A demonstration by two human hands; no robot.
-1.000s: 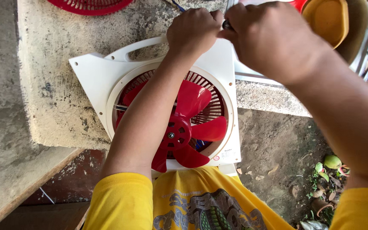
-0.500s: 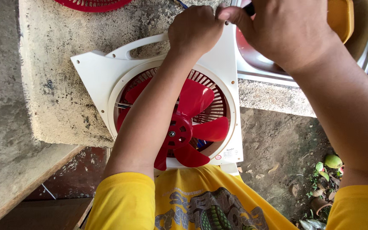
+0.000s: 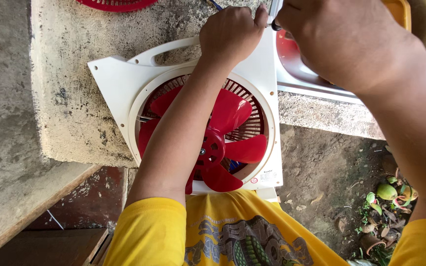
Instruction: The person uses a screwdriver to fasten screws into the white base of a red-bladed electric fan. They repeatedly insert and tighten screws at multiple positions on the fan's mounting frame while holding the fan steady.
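A rough concrete counter, grey and stained with dark patches, spans the upper part of the view in daylight. Its front edge drops to a lower concrete ledge at the left. Below at right lies bare dirt ground, with small green fruits and plant litter near the right edge.

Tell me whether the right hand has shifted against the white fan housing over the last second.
Yes. The right hand has drifted up and to the right along the top corner of the white fan housing, still gripping a tool.
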